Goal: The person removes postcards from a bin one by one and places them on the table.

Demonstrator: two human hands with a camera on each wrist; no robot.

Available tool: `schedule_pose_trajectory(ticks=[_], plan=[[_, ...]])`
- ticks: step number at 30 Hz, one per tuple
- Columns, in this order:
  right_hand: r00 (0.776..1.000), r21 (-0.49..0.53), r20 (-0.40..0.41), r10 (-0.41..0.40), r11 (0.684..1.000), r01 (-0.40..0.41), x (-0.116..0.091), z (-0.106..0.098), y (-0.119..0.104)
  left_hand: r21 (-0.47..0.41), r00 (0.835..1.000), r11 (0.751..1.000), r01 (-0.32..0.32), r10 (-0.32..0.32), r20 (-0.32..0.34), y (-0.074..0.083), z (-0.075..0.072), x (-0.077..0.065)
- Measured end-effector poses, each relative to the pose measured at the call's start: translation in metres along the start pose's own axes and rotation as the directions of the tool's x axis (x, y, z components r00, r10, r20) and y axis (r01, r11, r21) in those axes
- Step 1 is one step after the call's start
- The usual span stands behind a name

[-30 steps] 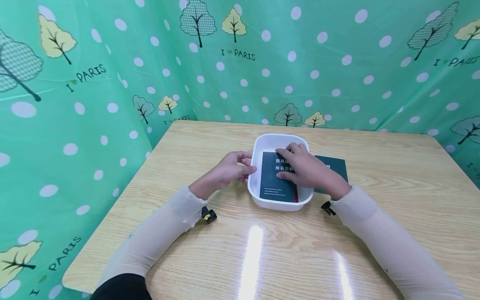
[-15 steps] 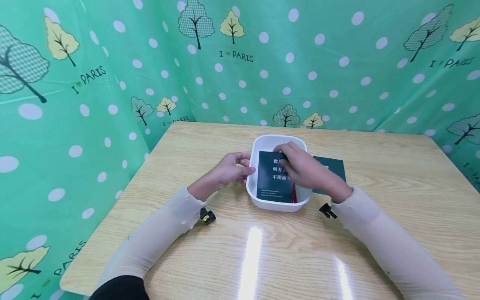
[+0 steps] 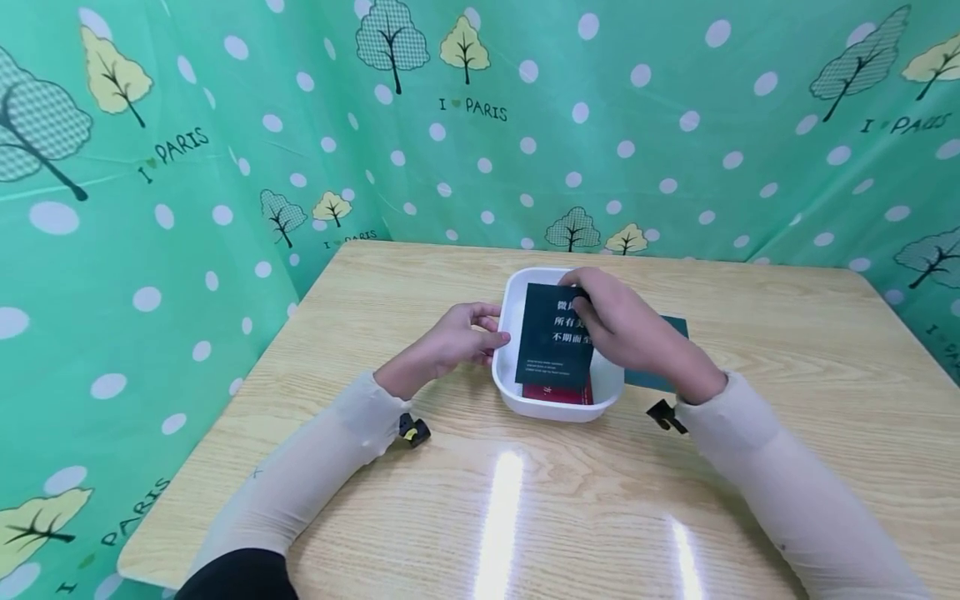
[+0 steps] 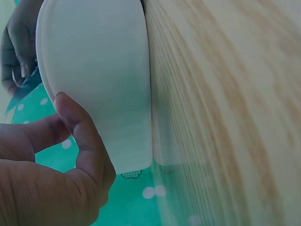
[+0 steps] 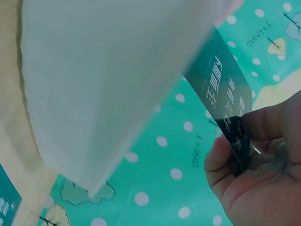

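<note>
A white plastic tub [image 3: 555, 412] stands on the table. My left hand [image 3: 461, 340] holds its left side, with thumb and fingers at the rim; the left wrist view shows the thumb [image 4: 80, 122] against the tub wall. Raised over the tub, a dark green card [image 3: 551, 354] with white Chinese lettering is pinched at its upper right corner by my right hand [image 3: 628, 321]. In the right wrist view, thumb and fingers grip the card [image 5: 218, 80] beyond the tub wall. Beneath it a red card [image 3: 558, 393] lies in the tub, partly covered.
Another dark green card [image 3: 651, 379] lies on the table right of the tub, partly behind my right hand. Black strap buckles [image 3: 414, 431] hang at both wrists. Green polka-dot cloth [image 3: 480, 167] rises behind the wooden table [image 3: 420, 517].
My right hand has taken hold of the green card and lifted it up and away from me, uncovering part of the red card beneath. The left hand stays at the tub.
</note>
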State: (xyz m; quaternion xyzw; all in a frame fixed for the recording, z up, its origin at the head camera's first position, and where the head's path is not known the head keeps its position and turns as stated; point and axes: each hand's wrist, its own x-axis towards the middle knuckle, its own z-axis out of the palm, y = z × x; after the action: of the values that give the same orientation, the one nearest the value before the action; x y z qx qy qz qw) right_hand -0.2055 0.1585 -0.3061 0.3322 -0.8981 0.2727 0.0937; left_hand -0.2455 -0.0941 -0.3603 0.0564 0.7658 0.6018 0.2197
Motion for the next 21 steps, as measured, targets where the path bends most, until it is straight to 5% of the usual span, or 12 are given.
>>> schedule_pose_trajectory(ticks=[11,21], plan=[[0.968,-0.034,-0.235,-0.088,0.996,0.082,-0.006,-0.038,0.008,0.004,1.000,1.000,0.008,-0.008,-0.003,-0.001,0.000,0.002],[0.931,-0.093,-0.364,-0.026,0.996,-0.008,-0.012,-0.062,0.017,-0.002,1.000,1.000,-0.007,0.007,0.007,-0.001,0.001,0.002]])
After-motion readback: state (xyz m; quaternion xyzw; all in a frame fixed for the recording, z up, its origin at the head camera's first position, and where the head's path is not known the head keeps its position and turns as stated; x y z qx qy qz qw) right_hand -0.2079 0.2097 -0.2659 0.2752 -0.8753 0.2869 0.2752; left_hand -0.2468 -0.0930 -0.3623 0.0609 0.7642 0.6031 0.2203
